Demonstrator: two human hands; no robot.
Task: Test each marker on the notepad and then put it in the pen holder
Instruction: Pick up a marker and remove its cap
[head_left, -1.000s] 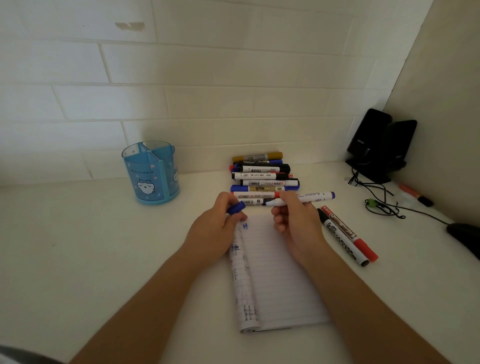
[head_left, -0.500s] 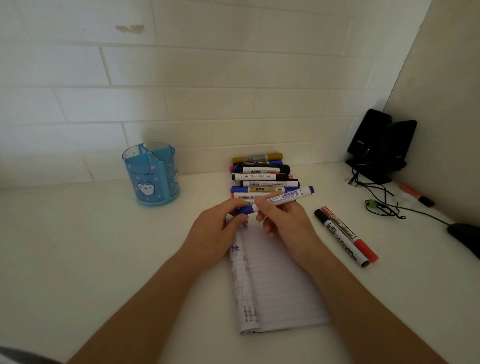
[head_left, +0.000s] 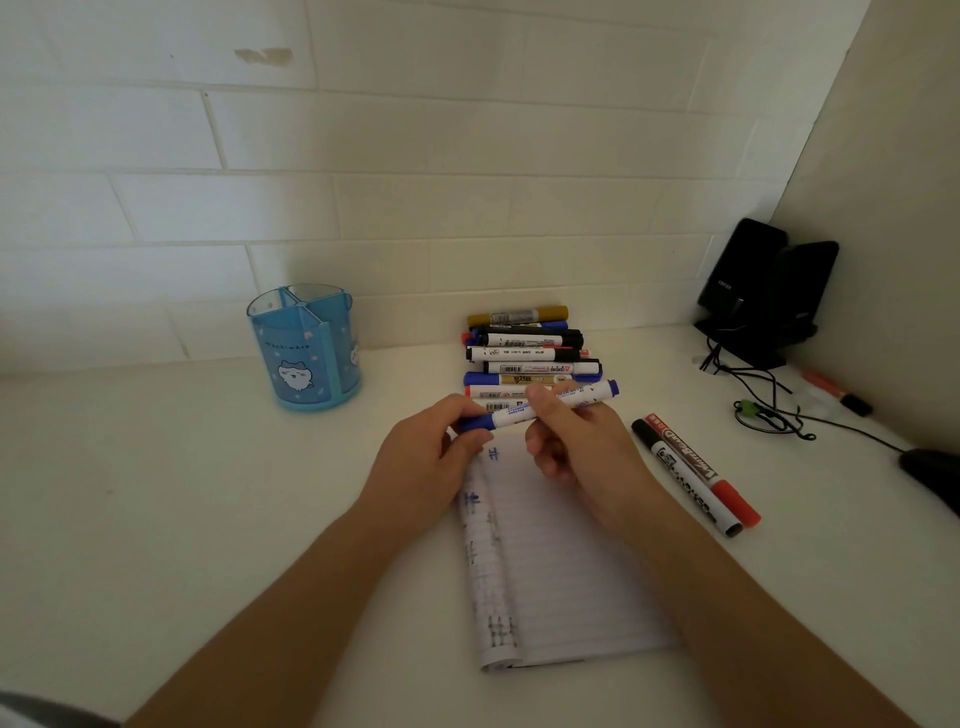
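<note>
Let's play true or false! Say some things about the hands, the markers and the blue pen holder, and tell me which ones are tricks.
1. Both the left hand and the right hand hold the blue marker. True.
2. The pen holder is red. False: it is blue, with a little cartoon animal on it.
3. The open page of the notepad has no writing at all. False: there is a small blue mark near its top.
4. A red marker and a black marker lie side by side, right of the notepad. True.
</note>
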